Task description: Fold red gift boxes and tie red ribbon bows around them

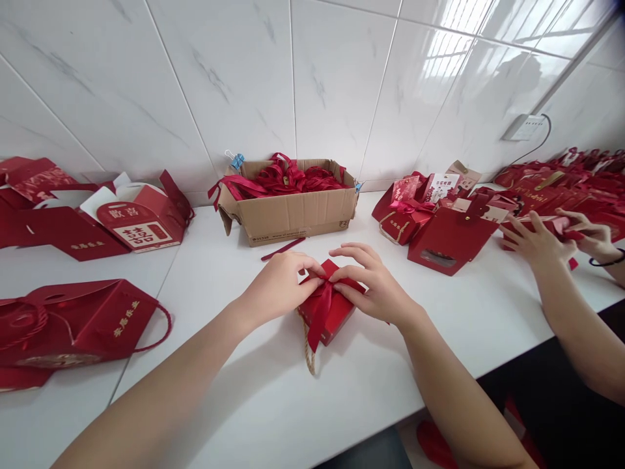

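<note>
Pinching the dark red satin ribbon (319, 316) near its knot, the left hand (280, 286) has its thumb and forefinger pressed together. The right hand (374, 283) has also its grip closed on the ribbon, at the other side of the knot, with some fingers lifted and spread. The ribbon lies across a small bright red cardboard box (342, 319), which rests on the white desk (273, 404) between the two hands, in front of the brown open carton (297, 215). A beige twisted rope handle (310, 348) comes out beside the box.

From here, I think the knot could become loose or crooked if one hand pulls more strongly than the other. The smooth satin might slip from the fingertips, and strong pressure could bend the thin cardboard or turn the box.

The fingers partly cover the knot, so its loops are difficult to distinguish. The underside of the box is hidden, and the forearms are cut off by the lower edge.
</note>
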`<state>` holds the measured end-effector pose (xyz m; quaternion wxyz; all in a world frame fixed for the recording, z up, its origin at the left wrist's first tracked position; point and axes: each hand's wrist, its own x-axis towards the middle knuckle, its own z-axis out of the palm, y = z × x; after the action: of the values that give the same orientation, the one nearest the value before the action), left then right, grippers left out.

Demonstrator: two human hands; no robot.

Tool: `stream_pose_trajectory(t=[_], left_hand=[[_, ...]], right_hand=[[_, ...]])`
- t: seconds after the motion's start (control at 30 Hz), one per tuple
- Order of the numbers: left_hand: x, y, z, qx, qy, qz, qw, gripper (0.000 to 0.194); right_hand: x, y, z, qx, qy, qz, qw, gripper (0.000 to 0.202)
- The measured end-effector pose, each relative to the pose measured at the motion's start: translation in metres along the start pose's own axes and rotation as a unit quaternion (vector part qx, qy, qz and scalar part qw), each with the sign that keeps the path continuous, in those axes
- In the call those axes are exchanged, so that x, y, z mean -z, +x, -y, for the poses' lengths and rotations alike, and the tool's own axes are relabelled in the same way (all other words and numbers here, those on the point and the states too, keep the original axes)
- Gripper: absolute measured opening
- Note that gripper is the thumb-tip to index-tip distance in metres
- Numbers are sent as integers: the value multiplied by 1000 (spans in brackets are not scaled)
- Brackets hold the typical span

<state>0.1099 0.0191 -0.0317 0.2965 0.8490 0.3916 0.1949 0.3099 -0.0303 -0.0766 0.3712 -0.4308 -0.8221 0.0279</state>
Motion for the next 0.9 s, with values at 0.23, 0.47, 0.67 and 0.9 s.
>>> stream_pose_trajectory(t=[0.23, 0.47, 0.67, 0.9], left_hand=[[0, 0, 0, -8, 13, -7, 1000, 15], [2, -2, -5, 16, 19, -11, 1000, 13], [3, -2, -5, 24, 39, -8, 999, 10], [6, -2, -4, 32, 48, 11, 998, 11]], right_hand=[[4, 1, -2, -59, 12, 14, 998, 27], [9, 0, -6, -65, 34, 0, 997, 9], [15, -1, -8, -45, 40, 8, 998, 9], [17, -2, -10, -36, 34, 19, 999, 11]])
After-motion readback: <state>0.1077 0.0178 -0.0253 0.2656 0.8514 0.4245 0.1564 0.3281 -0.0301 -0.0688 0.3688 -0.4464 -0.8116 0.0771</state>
